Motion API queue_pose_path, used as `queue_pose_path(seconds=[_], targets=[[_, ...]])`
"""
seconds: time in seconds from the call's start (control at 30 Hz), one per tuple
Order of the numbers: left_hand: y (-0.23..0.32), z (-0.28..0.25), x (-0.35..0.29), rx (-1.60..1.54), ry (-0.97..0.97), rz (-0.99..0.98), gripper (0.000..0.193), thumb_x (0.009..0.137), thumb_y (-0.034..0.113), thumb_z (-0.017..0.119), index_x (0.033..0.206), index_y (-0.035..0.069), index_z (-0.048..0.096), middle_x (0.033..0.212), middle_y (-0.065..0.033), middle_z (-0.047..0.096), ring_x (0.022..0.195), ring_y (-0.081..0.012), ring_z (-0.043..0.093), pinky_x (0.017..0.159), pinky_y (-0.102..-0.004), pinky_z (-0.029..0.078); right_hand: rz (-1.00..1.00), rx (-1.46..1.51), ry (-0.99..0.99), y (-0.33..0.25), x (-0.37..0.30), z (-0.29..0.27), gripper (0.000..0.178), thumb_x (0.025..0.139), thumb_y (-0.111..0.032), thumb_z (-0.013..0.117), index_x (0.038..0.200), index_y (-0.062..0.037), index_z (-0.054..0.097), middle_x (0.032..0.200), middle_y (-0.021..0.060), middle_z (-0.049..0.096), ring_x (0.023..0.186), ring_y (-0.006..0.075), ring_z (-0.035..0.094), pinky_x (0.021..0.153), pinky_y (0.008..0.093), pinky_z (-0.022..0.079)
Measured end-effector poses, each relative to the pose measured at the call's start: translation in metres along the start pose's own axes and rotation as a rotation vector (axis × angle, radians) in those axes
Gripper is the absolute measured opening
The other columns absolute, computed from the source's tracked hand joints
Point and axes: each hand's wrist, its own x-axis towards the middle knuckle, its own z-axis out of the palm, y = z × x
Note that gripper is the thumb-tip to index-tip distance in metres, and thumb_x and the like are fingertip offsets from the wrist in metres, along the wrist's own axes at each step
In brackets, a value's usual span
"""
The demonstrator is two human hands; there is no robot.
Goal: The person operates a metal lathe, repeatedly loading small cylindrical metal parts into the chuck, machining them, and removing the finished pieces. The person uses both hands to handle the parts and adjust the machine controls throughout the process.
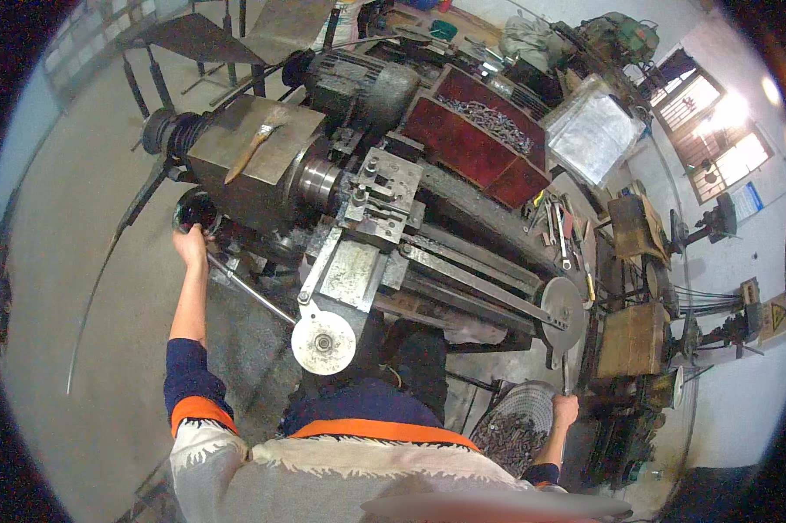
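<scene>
My left hand [191, 245] is closed at the lower rim of a dark round cup-like thing [194, 209], beside the end of a metal lever rod [252, 289]. Which of the two its fingers grip, I cannot tell. The rod runs to a pale round disc [323, 343] on the front of a lathe [349, 270]. On the right, my right hand [565, 410] is wrapped round a metal lever handle [565, 375]. That handle hangs below a grey round plate [560, 314] at the lathe's right end. Behind the tool block [384, 187] shows the shiny spindle [319, 183].
A brush [255, 148] lies on the headstock. Behind the bed stands a red tray [458, 148] with small metal parts. Spanners [563, 231] lie to its right. Beside my right hand is a basket [541, 397] of dark metal pieces. Drilling machines [707, 227] line the right wall.
</scene>
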Motion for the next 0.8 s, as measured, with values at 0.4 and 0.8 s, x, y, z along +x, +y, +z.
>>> queue_pose_path(seconds=[0.4, 0.8], targets=[[0.010, 0.003, -0.007, 0.045, 0.031, 0.014, 0.020, 0.074, 0.000, 0.052, 0.093, -0.007, 0.046, 0.061, -0.0109, 0.055, 0.043, -0.0176, 0.055, 0.038, -0.0287, 0.046, -0.010, 0.020, 0.003, 0.005, 0.003, 0.009, 0.037, 0.062, -0.027, 0.058, 0.089, -0.0006, 0.062, 0.091, 0.0237, 0.062, 0.088, 0.0406, 0.059, 0.079, 0.0448, 0.047], [0.035, -0.011, -0.013, 0.212, -0.158, -0.009, 0.023, 0.070, 0.000, 0.050, 0.090, -0.008, 0.042, 0.064, -0.0139, 0.056, 0.045, -0.0209, 0.056, 0.041, -0.0320, 0.049, -0.206, -0.090, 0.260, 0.049, 0.100, 0.038, 0.032, 0.065, -0.031, 0.060, 0.076, -0.0011, 0.058, 0.081, 0.0194, 0.062, 0.076, 0.0370, 0.060, 0.070, 0.0463, 0.048]])
